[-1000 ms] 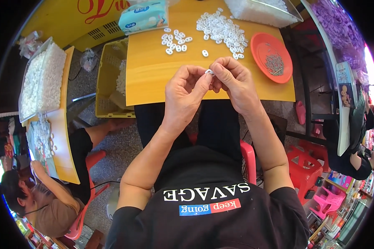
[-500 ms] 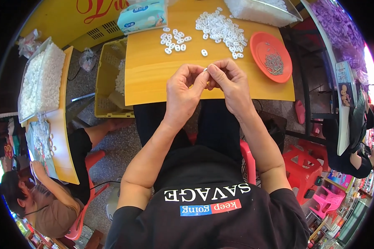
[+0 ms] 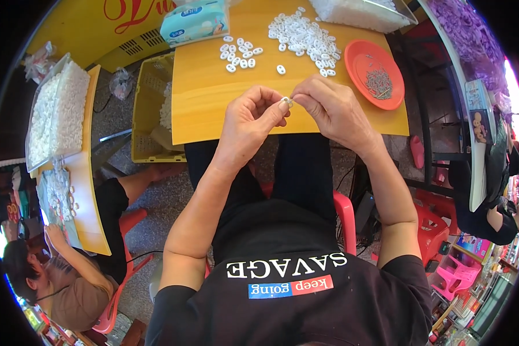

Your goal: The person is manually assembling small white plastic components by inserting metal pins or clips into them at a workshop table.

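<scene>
My left hand (image 3: 254, 114) pinches a small white oval piece (image 3: 286, 102) between thumb and fingers, above the near part of the yellow table (image 3: 213, 115). My right hand (image 3: 334, 109) is closed just right of it, thumb and forefinger pressed together at the piece's edge. Whatever those right fingertips hold is too small to make out. Beyond the hands lie a large heap of white two-holed oval pieces (image 3: 305, 40), a smaller group of the same pieces (image 3: 239, 53) and a single one (image 3: 281, 70). A red plate (image 3: 357, 63) with small grey metal pieces (image 3: 379, 83) stands to the right.
A tissue pack (image 3: 195, 22) and a clear tub of white pieces (image 3: 360, 20) stand at the table's far edge. Left of the table are a yellow crate (image 3: 147, 127) and a second table (image 3: 98, 213), where another person (image 3: 75, 288) sits. Red stools (image 3: 429, 228) stand at right.
My right hand has drawn slightly right and turned, its back now facing up. The white oval piece shows more plainly in my left fingers, which have hardly moved.
</scene>
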{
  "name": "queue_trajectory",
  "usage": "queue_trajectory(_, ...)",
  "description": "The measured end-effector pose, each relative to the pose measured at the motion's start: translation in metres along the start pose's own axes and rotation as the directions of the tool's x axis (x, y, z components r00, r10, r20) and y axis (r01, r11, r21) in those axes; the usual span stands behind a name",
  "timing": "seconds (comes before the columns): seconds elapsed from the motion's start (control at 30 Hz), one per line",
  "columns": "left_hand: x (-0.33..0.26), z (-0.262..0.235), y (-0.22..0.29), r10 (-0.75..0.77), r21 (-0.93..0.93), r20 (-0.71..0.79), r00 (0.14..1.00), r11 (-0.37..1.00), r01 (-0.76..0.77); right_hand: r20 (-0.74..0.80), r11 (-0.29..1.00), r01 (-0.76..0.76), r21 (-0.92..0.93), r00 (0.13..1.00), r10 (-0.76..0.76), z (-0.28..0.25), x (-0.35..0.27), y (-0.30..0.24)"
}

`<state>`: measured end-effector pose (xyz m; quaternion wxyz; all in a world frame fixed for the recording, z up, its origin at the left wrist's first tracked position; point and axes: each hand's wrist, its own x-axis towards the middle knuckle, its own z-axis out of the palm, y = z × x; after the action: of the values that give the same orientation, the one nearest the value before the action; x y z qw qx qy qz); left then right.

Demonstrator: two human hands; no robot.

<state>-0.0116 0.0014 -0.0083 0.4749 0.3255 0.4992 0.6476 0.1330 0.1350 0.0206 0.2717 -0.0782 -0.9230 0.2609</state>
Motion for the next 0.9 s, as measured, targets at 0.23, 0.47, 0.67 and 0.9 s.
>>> queue_trajectory(0.23,-0.006,0.004,0.007,0.005,0.019,0.038,0.999,1.0,-0.006,0.06,0.988,0.125,-0.095,0.991,-0.12,-0.007,0.003,-0.003)
queue_trajectory(0.47,-0.01,0.014,0.005,0.075,-0.025,-0.023,0.997,0.997,-0.075,-0.046,0.987,0.145,-0.074,0.988,-0.149,0.003,0.001,-0.005)
queue_trajectory(0.67,-0.007,0.018,0.001,0.112,0.065,-0.057,0.992,0.992,-0.108,-0.055,0.993,0.113,-0.037,0.992,-0.115,0.008,-0.004,0.0)
queue_trajectory(0.9,0.017,0.005,-0.026,0.054,0.107,-0.1,0.993,0.993,-0.043,-0.087,0.999,-0.047,0.019,0.995,0.049,0.032,-0.01,0.024)
